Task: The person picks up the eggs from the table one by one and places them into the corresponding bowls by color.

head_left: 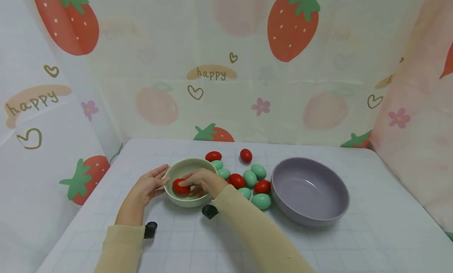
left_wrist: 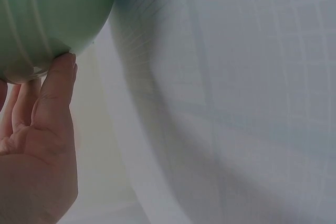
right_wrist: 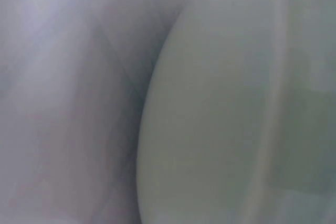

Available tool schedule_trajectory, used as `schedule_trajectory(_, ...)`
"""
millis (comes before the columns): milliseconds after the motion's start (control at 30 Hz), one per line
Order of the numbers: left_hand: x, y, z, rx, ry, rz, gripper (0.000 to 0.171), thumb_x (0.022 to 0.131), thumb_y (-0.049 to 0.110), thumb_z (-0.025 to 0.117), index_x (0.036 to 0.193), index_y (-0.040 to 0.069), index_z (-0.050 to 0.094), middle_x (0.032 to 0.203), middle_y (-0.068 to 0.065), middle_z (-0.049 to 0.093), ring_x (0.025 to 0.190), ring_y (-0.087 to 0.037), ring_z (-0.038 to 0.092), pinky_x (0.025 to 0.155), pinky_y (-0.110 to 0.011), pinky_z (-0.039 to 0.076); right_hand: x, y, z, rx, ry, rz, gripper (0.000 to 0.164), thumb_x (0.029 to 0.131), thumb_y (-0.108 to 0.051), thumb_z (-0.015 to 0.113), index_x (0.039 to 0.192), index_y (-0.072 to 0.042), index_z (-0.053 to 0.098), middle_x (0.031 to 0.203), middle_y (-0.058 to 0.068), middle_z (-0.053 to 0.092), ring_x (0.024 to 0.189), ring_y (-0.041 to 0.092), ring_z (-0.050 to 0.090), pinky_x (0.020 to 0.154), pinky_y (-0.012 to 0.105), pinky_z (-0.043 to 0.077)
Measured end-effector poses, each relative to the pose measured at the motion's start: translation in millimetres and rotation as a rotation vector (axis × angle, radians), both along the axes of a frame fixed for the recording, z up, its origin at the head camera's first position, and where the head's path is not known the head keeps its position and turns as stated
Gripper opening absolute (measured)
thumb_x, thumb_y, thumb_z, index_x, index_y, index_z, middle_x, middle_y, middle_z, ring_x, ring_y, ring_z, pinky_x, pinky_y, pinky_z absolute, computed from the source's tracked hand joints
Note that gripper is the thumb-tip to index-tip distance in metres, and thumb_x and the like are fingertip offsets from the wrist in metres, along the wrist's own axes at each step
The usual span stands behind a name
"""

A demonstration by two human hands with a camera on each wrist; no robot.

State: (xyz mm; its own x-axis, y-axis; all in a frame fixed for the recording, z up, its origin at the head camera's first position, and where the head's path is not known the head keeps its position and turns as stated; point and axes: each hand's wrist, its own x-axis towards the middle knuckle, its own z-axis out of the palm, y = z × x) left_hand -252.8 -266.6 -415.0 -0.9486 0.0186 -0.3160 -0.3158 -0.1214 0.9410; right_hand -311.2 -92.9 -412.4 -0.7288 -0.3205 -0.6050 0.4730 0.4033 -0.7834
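A small pale green bowl (head_left: 191,203) stands left of the table's middle. My right hand (head_left: 203,181) reaches inside it and pinches a red egg (head_left: 179,187) low in the bowl; part of the egg is hidden by the fingers. At the bowl's left side is my left hand (head_left: 146,186), its fairly straight fingers touching the outer wall. From the left wrist, the fingertips (left_wrist: 65,64) press against the curved side of the bowl (left_wrist: 63,14). Only the bowl's wall (right_wrist: 205,119) shows in the right wrist view, with that hand out of sight.
Several loose eggs, red (head_left: 237,181) and mint green (head_left: 261,201), lie between the two bowls. A larger grey-purple bowl (head_left: 308,194) stands on the right, close beside them. Strawberry-printed cloth (head_left: 247,88) walls the table (head_left: 191,241) at back and sides.
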Motion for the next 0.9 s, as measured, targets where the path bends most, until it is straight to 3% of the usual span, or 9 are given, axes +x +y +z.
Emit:
schedule_trajectory(300,0.9,1,-1.0,-0.021,0.001,0.009,0.061,0.099,-0.003,0.048,0.154,0.004,0.021,0.157,-0.013,0.019,0.141,-0.031,0.027,0.11,-0.052,0.027,-1.7,0,-1.1,0.005,0.004,0.002,0.024,0.083,-0.02,0.079,0.104,-0.011,0.074,0.088,0.008,0.064,0.076,0.026,0.06,0.072,0.036,0.053)
schedule_trajectory(533,1.5,2,-2.1,-0.031,0.002,0.016,0.061,0.099,-0.001,0.049,0.154,0.005,0.022,0.157,-0.012,0.02,0.138,-0.028,0.032,0.109,-0.049,0.03,-2.2,3,7.3,0.018,0.005,0.015,0.027,0.085,-0.016,0.076,0.111,-0.01,0.071,0.088,0.01,0.061,0.082,0.028,0.06,0.079,0.042,0.054)
schedule_trajectory(900,2.4,2,-1.6,-0.038,-0.001,0.028,0.062,0.098,-0.002,0.05,0.154,0.005,0.022,0.157,-0.013,0.02,0.14,-0.032,0.028,0.109,-0.053,0.028,3.1,13,24.2,0.066,0.12,0.035,0.033,0.084,-0.015,0.077,0.116,-0.009,0.07,0.101,0.012,0.063,0.094,0.032,0.062,0.088,0.042,0.052)
